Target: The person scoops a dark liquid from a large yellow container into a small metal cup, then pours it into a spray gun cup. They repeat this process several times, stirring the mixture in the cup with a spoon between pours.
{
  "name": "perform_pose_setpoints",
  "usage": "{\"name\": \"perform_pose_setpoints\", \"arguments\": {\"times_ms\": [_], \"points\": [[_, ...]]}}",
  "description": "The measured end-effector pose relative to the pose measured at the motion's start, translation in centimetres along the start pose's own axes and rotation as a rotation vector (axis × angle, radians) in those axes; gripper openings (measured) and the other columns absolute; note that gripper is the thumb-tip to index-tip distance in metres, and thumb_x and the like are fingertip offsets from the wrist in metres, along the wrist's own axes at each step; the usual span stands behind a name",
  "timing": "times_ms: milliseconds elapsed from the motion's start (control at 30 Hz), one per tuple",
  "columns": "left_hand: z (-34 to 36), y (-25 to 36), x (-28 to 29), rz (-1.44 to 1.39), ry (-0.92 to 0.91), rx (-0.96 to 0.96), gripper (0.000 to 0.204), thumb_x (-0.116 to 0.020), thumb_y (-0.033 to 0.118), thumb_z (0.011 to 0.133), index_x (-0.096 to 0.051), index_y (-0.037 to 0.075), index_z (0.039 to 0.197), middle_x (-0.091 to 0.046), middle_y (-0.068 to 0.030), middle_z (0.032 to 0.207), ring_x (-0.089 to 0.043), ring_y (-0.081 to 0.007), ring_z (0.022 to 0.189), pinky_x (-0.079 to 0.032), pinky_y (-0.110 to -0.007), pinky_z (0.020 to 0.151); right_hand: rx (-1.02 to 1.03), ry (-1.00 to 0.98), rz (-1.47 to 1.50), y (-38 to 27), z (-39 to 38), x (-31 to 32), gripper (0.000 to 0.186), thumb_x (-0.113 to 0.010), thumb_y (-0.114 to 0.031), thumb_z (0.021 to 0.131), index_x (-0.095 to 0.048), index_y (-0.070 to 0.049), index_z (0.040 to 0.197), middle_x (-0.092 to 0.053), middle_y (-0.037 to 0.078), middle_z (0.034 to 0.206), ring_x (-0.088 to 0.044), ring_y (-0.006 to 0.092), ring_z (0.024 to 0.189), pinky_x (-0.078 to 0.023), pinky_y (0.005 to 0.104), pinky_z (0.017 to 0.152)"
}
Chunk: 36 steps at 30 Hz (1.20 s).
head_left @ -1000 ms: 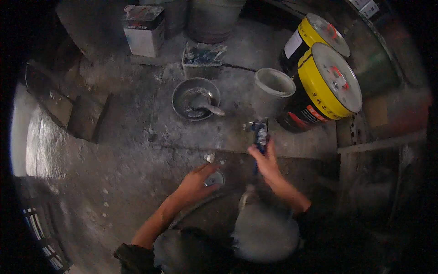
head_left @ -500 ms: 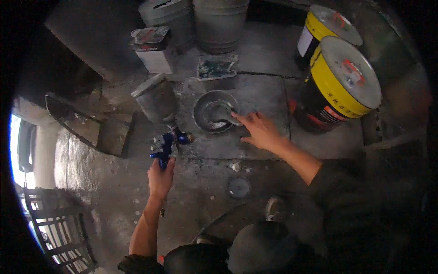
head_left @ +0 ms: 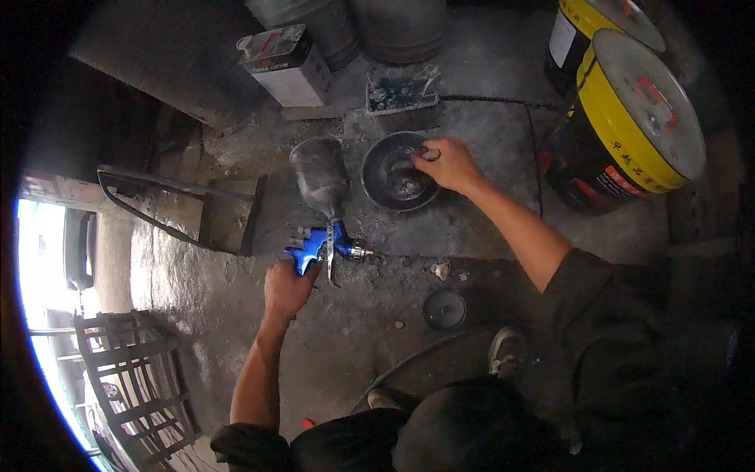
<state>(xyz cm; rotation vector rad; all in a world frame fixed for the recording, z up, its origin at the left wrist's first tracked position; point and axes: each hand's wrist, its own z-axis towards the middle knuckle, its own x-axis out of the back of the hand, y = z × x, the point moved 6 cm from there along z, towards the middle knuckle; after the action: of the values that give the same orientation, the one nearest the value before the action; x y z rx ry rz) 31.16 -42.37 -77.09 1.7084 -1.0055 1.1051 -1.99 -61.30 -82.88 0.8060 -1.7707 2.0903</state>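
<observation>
My left hand [head_left: 289, 289] is closed round the handle of a blue spray gun [head_left: 316, 245]. The gun lies sideways, its silver nozzle toward the right, and its grey cup [head_left: 320, 175] tilts away from me beside a round dark bowl [head_left: 381, 199]. The bowl stands on the floor with a greyish wet material inside. Over its right rim reaches my right hand [head_left: 451, 164], fingers pinched on a small pale-ended thing whose lower part goes into the bowl; its kind is too unclear to name.
A round grey lid [head_left: 444, 309] lies near my shoes. Farther off stand a rectangular can [head_left: 292, 79], a stained tray [head_left: 401, 98] and grey buckets [head_left: 397, 31]. Yellow-and-black drums [head_left: 629, 134] stand at the right. A dark panel frame [head_left: 236, 212] and a slatted rack [head_left: 130, 370] are at left.
The spray gun has turned and come right, with its cup now closer to the bowl. My right hand has gone from outstretched fingers at the bowl's rim to a pinch over it. The view has shifted.
</observation>
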Motion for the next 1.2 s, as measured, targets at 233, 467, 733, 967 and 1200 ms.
{"name": "perform_pose_setpoints", "arguments": {"times_ms": [233, 467, 733, 967, 1200], "points": [[0.7, 3.2, 2.6, 0.209, 0.013, -0.064, 0.037, -0.072, 0.035, 0.079, -0.068, -0.001, 0.082, -0.067, -0.0260, 0.081, -0.065, -0.0445, 0.081, -0.052, -0.051, 0.072, 0.176, -0.056, 0.457, -9.7, -4.0, 4.1, 0.025, -0.074, -0.026, 0.080, -0.070, -0.002, 0.086, -0.069, 0.015, 0.077, -0.070, 0.0255, 0.071, -0.052, 0.0334, 0.067], [-0.3, 7.4, 3.7, 0.408, 0.032, -0.085, 0.033, -0.072, 0.032, 0.079, -0.070, -0.001, 0.084, -0.068, -0.0248, 0.084, -0.068, -0.0417, 0.080, -0.054, -0.048, 0.074, 0.388, 0.185, 0.298, -11.0, -0.8, 5.0, 0.024, -0.074, -0.024, 0.078, -0.069, -0.001, 0.081, -0.068, 0.018, 0.077, -0.069, 0.0350, 0.076, -0.053, 0.0369, 0.067], [-0.4, 8.1, 4.0, 0.505, 0.030, -0.149, 0.028, -0.070, 0.028, 0.078, -0.070, 0.001, 0.084, -0.069, -0.0212, 0.081, -0.068, -0.0403, 0.078, -0.055, -0.047, 0.073, 0.243, 0.032, 0.268, -11.3, 1.8, 4.8, 0.035, -0.073, -0.031, 0.077, -0.071, 0.003, 0.085, -0.070, 0.015, 0.074, -0.068, 0.0263, 0.067, -0.054, 0.0348, 0.068], [0.2, 8.0, 4.5, 0.492, 0.077, -0.157, 0.031, -0.072, 0.031, 0.078, -0.068, 0.000, 0.082, -0.068, -0.0220, 0.080, -0.068, -0.0391, 0.078, -0.054, -0.049, 0.073, 0.108, 0.278, 0.237, -7.4, 3.6, 5.1, 0.032, -0.070, -0.026, 0.082, -0.068, 0.006, 0.079, -0.066, 0.011, 0.060, -0.064, 0.0153, 0.051, -0.052, 0.0288, 0.057], [0.8, 3.7, 4.3, 0.183, -0.073, -0.111, 0.040, -0.074, 0.033, 0.078, -0.066, -0.006, 0.077, -0.066, -0.0251, 0.074, -0.068, -0.0394, 0.074, -0.052, -0.047, 0.067, -0.001, -0.005, -0.041, -1.6, -0.8, 2.3, 0.044, -0.073, -0.045, 0.079, -0.070, -0.001, 0.076, -0.069, 0.019, 0.077, -0.068, 0.0367, 0.074, -0.053, 0.0437, 0.071]]}}
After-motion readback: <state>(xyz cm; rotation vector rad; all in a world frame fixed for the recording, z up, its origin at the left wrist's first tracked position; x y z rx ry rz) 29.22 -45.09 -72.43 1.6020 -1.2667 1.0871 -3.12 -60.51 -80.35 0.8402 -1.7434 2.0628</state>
